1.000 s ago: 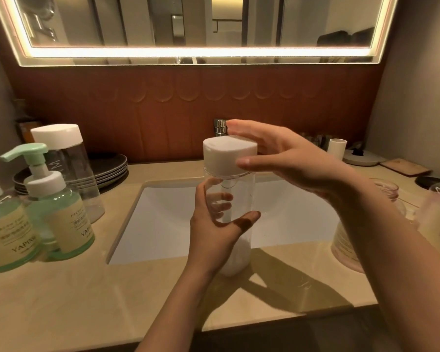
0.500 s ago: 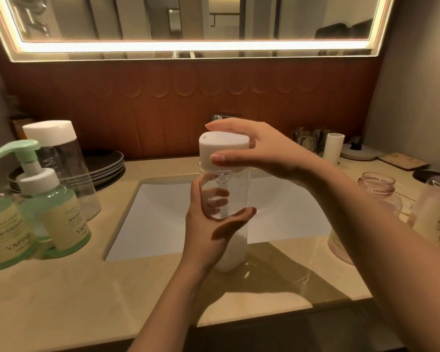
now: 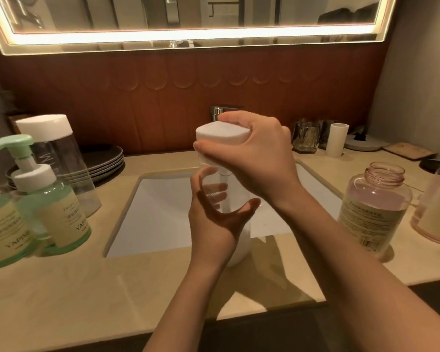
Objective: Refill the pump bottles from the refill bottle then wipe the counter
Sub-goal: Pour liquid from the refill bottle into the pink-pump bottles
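the beige counter (image 3: 61, 301) surrounds the white sink (image 3: 163, 212). left of the sink stand green pump bottles (image 3: 59, 214), the nearest with its pump on. right of the sink stands a pink bottle (image 3: 374, 212) with its neck uncapped. at the sink's front edge a clear refill bottle (image 3: 239, 250) stands upright, white liquid at its bottom. the left hand (image 3: 214, 224) wraps fingers and thumb around its body. the right hand (image 3: 259, 158) clamps curled fingers over the white cap (image 3: 220, 137).
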